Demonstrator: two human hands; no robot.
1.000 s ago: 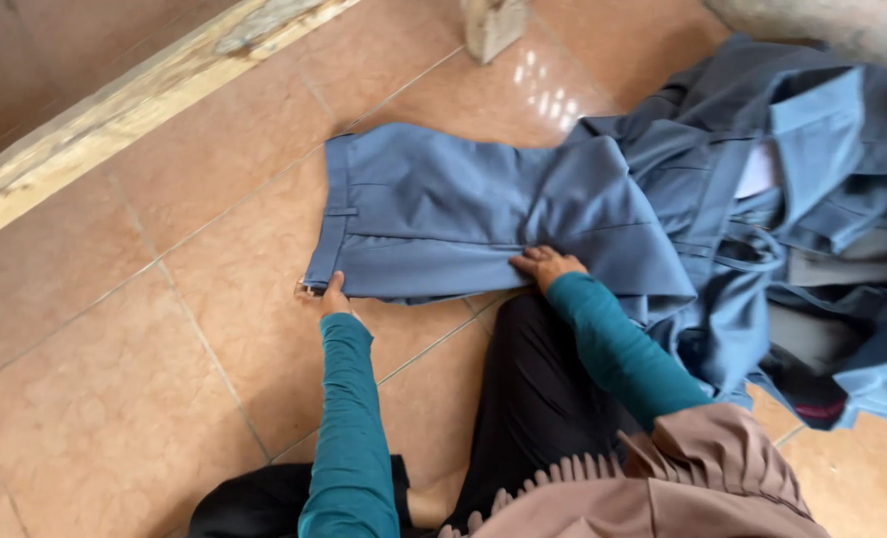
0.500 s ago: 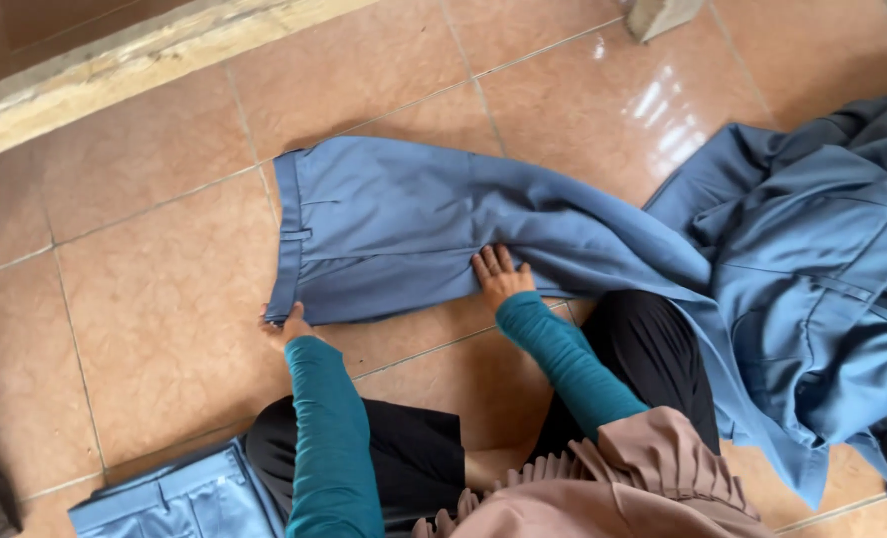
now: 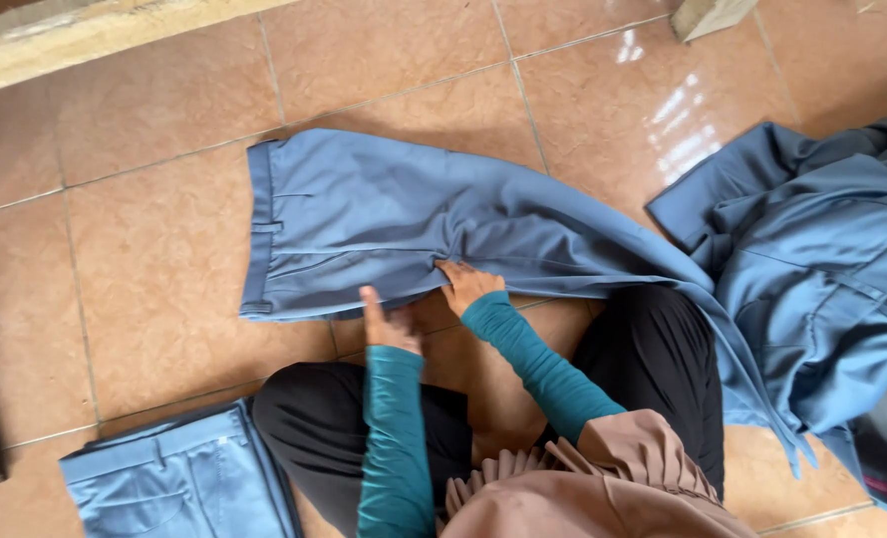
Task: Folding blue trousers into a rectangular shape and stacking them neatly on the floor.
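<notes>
The person is sitting on the glossy terracotta tiled floor (image 3: 164,289) with a pair of slate-blue woven trousers (image 3: 364,229) spread flat just ahead of both hands. The right hand (image 3: 466,284) is lying palm-down with fingers spread on the near edge of the trousers, roughly where the seat is narrowing into the legs; it is pressing the cloth, not pinching it. The left hand (image 3: 389,324) is resting just short of that same near edge, fingers loosely extended and one pointing up towards the fabric, holding nothing; whether a fingertip is touching the hem I cannot tell.

From the two hands, the garment's long axis is running sideways: the waistband (image 3: 259,229) is lying well out to the left, beyond the left hand, while the legs are trailing off to the right, past the right hand, into a heap of matching blue clothing (image 3: 822,269). So the left hand is the nearer one to the waistband, the right hand nearer to the legs. A folded light-blue garment (image 3: 179,478) is lying behind and to the left of the left hand, beside the person's knee.
</notes>
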